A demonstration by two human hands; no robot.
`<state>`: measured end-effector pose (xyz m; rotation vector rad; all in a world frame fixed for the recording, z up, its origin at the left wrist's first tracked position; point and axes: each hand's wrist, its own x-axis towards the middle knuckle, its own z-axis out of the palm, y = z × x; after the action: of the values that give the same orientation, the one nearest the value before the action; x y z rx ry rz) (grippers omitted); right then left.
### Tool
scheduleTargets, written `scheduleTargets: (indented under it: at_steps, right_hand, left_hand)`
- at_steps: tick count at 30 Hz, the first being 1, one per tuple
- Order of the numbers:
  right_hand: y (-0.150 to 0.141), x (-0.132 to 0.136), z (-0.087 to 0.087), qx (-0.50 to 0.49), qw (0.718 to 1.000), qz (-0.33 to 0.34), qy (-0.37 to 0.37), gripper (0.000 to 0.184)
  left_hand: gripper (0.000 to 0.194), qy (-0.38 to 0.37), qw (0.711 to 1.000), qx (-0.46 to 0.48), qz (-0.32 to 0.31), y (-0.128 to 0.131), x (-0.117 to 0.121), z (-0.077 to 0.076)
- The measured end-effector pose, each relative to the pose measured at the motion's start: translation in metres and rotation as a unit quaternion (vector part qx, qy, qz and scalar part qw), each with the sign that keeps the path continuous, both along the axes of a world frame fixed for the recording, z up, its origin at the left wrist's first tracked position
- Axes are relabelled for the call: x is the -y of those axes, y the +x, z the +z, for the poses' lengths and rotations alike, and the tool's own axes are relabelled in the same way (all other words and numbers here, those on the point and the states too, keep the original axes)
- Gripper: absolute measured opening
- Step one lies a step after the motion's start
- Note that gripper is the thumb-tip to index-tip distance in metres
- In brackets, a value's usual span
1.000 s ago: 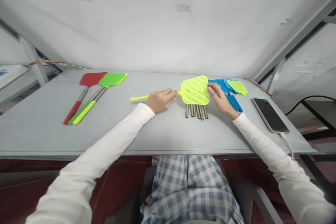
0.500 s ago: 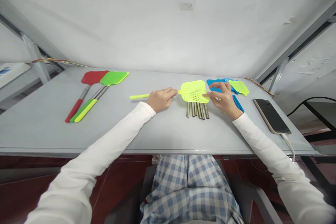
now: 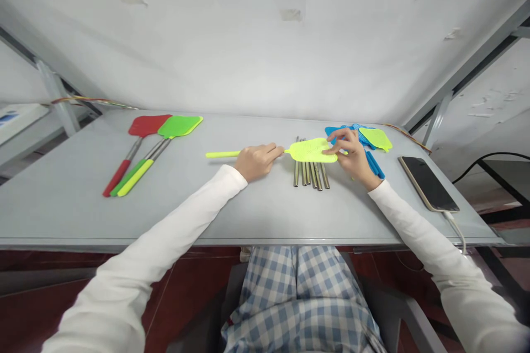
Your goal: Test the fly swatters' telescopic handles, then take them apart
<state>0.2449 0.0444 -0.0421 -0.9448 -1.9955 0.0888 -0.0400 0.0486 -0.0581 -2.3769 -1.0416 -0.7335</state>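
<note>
Left hand (image 3: 257, 161) grips a lime flyswatter (image 3: 310, 150) by its handle; right hand (image 3: 354, 157) pinches its head, over steel rods (image 3: 310, 174).

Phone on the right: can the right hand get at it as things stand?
Probably yes: the phone sits near the right hand, only blue swatter handles between, though its fingers are on a yellow swatter head.

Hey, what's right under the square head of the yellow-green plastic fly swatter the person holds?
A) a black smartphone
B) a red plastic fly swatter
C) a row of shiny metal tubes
C. The shiny metal tubes lie beneath the yellow-green plastic fly swatter, held by the left hand and right hand.
</note>
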Motion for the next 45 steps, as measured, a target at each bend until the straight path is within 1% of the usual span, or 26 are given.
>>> scheduleTargets:
  at_steps: [3, 5, 6, 8, 10, 11, 13, 15, 16, 17, 18, 19, 21, 22, 24, 26, 28, 30, 31, 33, 35, 37, 39, 42, 43, 45]
  right_hand:
    - [0.003, 0.001, 0.001, 0.091, 0.989, -0.032, 0.109, 0.025]
    - [0.003, 0.002, 0.003, 0.115, 0.984, -0.034, 0.134, 0.027]
    - [0.003, 0.003, 0.003, 0.122, 0.984, -0.03, 0.128, 0.026]
    - [0.001, 0.006, 0.005, 0.111, 0.99, -0.024, 0.084, 0.021]
    - [-0.002, 0.008, 0.006, 0.046, 0.998, -0.034, 0.013, 0.018]
    - [-0.004, 0.009, 0.007, 0.0, 0.999, -0.042, -0.034, 0.021]
    - [-0.008, 0.009, 0.006, -0.078, 0.985, -0.04, -0.146, 0.028]
    - [-0.011, 0.008, 0.006, -0.121, 0.963, -0.002, -0.241, 0.032]
    - [-0.012, 0.007, 0.005, -0.135, 0.954, 0.021, -0.266, 0.031]
    - [-0.012, 0.006, 0.005, -0.147, 0.951, 0.04, -0.269, 0.029]
    - [-0.012, 0.005, 0.004, -0.156, 0.954, 0.051, -0.25, 0.026]
    - [-0.011, 0.004, 0.004, -0.154, 0.962, 0.055, -0.217, 0.02]
    - [-0.007, 0.003, 0.003, -0.1, 0.986, 0.043, -0.124, 0.011]
    - [-0.005, 0.002, 0.002, -0.054, 0.995, 0.031, -0.079, 0.014]
    - [0.0, 0.002, 0.001, 0.04, 0.999, 0.003, -0.011, 0.023]
    - [0.002, 0.002, 0.002, 0.092, 0.995, -0.018, 0.019, 0.025]
    - [0.002, 0.003, 0.003, 0.098, 0.995, -0.028, 0.021, 0.022]
    - [0.0, 0.005, 0.005, 0.064, 0.997, -0.042, -0.006, 0.016]
    - [-0.001, 0.006, 0.006, 0.035, 0.998, -0.05, -0.033, 0.017]
    - [-0.003, 0.006, 0.007, -0.028, 0.992, -0.052, -0.113, 0.028]
    - [-0.004, 0.005, 0.005, -0.084, 0.977, -0.019, -0.197, 0.034]
    - [-0.004, 0.001, 0.004, -0.136, 0.958, 0.027, -0.253, 0.039]
    - [-0.004, -0.002, 0.002, -0.188, 0.937, 0.06, -0.286, 0.047]
    - [-0.006, -0.004, 0.001, -0.244, 0.907, 0.085, -0.332, 0.052]
    - [-0.007, -0.004, 0.002, -0.253, 0.902, 0.092, -0.338, 0.053]
    - [-0.008, -0.002, 0.002, -0.265, 0.904, 0.1, -0.321, 0.05]
  left_hand:
    - [0.03, -0.008, 1.0, 0.002, -0.004, 0.0, -0.001, -0.003]
    - [0.03, -0.013, 1.0, 0.007, 0.004, -0.001, -0.001, -0.003]
    - [0.031, -0.014, 1.0, 0.007, 0.01, -0.002, -0.001, -0.002]
    - [0.031, -0.013, 1.0, 0.006, 0.026, -0.005, -0.002, 0.0]
    - [0.03, -0.009, 0.999, 0.003, 0.041, -0.008, -0.003, 0.003]
    - [0.03, -0.006, 0.999, 0.001, 0.047, -0.009, -0.003, 0.005]
    - [0.03, 0.001, 0.999, -0.007, 0.047, -0.01, -0.003, 0.007]
    - [0.029, 0.002, 0.999, -0.013, 0.033, -0.009, -0.002, 0.008]
    - [0.029, -0.001, 1.0, -0.015, 0.026, -0.008, -0.002, 0.008]
    - [0.029, -0.005, 1.0, -0.015, 0.021, -0.006, -0.002, 0.008]
    - [0.03, -0.01, 1.0, -0.014, 0.02, -0.005, -0.001, 0.008]
    - [0.03, -0.013, 1.0, -0.012, 0.022, -0.005, -0.001, 0.007]
    - [0.032, -0.021, 0.999, -0.003, 0.028, -0.004, -0.001, 0.006]
    - [0.032, -0.027, 0.999, 0.004, 0.029, -0.004, -0.001, 0.005]
    - [0.033, -0.04, 0.999, 0.018, 0.029, -0.004, -0.001, 0.005]
    - [0.033, -0.045, 0.998, 0.026, 0.031, -0.005, -0.001, 0.005]
    - [0.033, -0.043, 0.998, 0.028, 0.04, -0.006, -0.002, 0.004]
    - [0.033, -0.037, 0.997, 0.034, 0.05, -0.007, -0.003, 0.004]
    - [0.034, -0.033, 0.997, 0.036, 0.053, -0.008, -0.003, 0.005]
    - [0.034, -0.025, 0.998, 0.036, 0.05, -0.008, -0.003, 0.005]
    - [0.033, -0.025, 0.998, 0.034, 0.041, -0.008, -0.004, 0.006]
    - [0.033, -0.027, 0.998, 0.035, 0.037, -0.007, -0.004, 0.006]
    - [0.033, -0.025, 0.998, 0.036, 0.037, -0.006, -0.004, 0.007]
    - [0.034, -0.028, 0.998, 0.036, 0.036, -0.005, -0.004, 0.007]
    - [0.034, -0.031, 0.998, 0.036, 0.035, -0.005, -0.004, 0.007]
    - [0.035, -0.032, 0.998, 0.036, 0.032, -0.004, -0.003, 0.007]
